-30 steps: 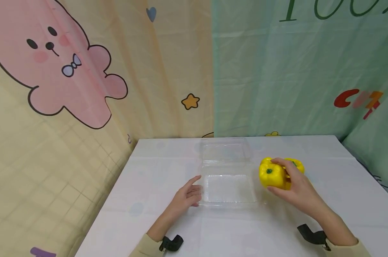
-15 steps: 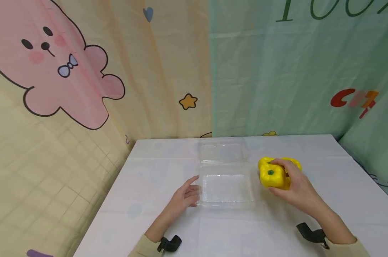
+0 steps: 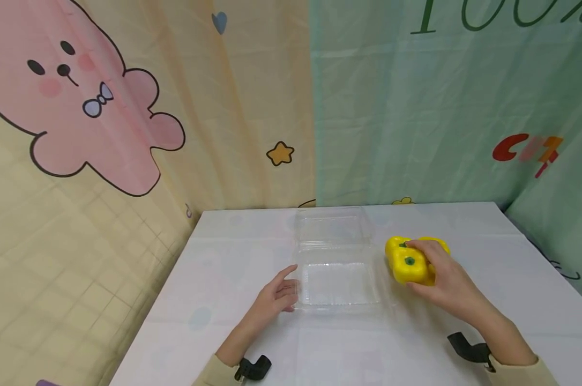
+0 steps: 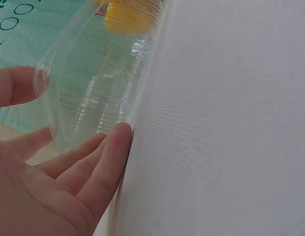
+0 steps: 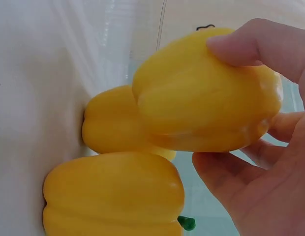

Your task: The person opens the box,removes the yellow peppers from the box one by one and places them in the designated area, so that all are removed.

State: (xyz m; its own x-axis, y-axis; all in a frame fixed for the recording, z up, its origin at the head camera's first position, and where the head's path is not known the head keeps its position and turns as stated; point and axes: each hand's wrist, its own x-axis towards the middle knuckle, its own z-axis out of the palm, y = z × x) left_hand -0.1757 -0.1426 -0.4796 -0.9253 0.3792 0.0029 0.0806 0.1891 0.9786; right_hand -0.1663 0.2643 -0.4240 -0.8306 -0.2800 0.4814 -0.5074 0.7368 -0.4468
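Note:
My right hand (image 3: 445,276) grips a yellow bell pepper (image 5: 206,98), thumb on one side and fingers on the other. The right wrist view has this pepper off the table, beside two more yellow peppers: one partly hidden behind it (image 5: 113,123), another nearer the camera (image 5: 113,191) with a green stem. To their left, a clear plastic clamshell box (image 3: 339,284) lies unfolded, its lid (image 3: 331,228) flat toward the back. My left hand (image 3: 274,296) rests at the box's left side. Its fingers are extended along the wall, one digit at the rim corner in the left wrist view.
A white cloth covers the table (image 3: 349,348). Behind its far edge hang printed curtains, cream (image 3: 243,107) on the left and green (image 3: 402,107) on the right. Each wrist wears a black camera mount, the right one (image 3: 467,348) close above the tabletop.
The gripped pepper has shifted slightly right and turned a little, baring more of the pepper behind it. My left hand stays by the box. The head view has drifted slightly.

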